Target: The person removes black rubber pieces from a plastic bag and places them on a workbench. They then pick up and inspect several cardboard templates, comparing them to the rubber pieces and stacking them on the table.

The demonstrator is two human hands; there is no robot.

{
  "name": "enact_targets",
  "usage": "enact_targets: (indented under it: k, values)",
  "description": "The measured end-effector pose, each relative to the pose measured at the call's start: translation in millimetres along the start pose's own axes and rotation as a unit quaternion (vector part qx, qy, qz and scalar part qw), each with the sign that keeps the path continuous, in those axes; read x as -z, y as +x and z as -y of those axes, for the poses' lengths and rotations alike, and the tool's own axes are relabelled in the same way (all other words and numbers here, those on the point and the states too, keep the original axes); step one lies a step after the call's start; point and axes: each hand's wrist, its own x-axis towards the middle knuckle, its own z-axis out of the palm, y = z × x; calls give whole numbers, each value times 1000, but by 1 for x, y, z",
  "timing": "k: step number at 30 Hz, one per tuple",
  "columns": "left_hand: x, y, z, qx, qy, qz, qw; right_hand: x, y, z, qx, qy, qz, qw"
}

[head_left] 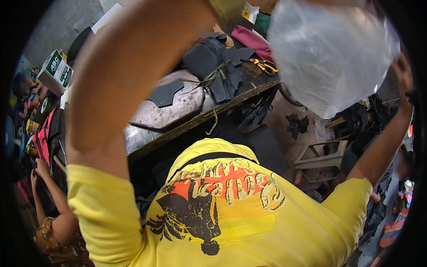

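Note:
A large clear plastic bag [331, 58] is held up in front of me at the upper right, puffed out and slightly blurred. At its right edge, my right hand [403, 76] has its fingers bent against the plastic, close to the dark rim of the picture. My left arm [133, 75] is raised across the upper left and runs out at the top. Only bits of skin show at the top edge above the bag, so the fingers of my left hand are not made out.
On the workbench [164, 143] lie a worn metal slab [147, 111], a dark cut piece [165, 93], a tied dark bundle [209, 66], orange-handled scissors [265, 66] and a maroon pouch [251, 41]. An overturned plastic stool [321, 155] and black scraps [296, 126] lie on the floor. Another person's arms [55, 196] show left.

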Motion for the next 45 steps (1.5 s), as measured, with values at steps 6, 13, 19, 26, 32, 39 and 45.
enact_targets:
  k: [6, 13, 19, 26, 32, 39, 45]
  values:
    - [-169, -98, -20, -102, -40, -14, 994, -17, -148, 83, 26, 77, 297, 952]
    - [-303, -253, -18, -19, -88, 483, 871, -144, -250, 201, 12, 252, 683, 686]
    - [-321, -291, 3, 130, -209, 450, 858, -192, -233, 272, 80, 391, 640, 657]
    - [-334, -307, -3, 241, -363, 250, 865, -238, -192, 364, 227, 463, 288, 807]
    - [-327, -317, -2, 256, -335, 212, 882, -257, -200, 415, 294, 358, 202, 863]
    - [-325, -318, 1, 268, -327, 210, 882, -253, -203, 419, 141, 617, 205, 747]
    - [-309, -305, -2, 262, -281, 264, 884, -247, -220, 356, 79, 614, 368, 694]
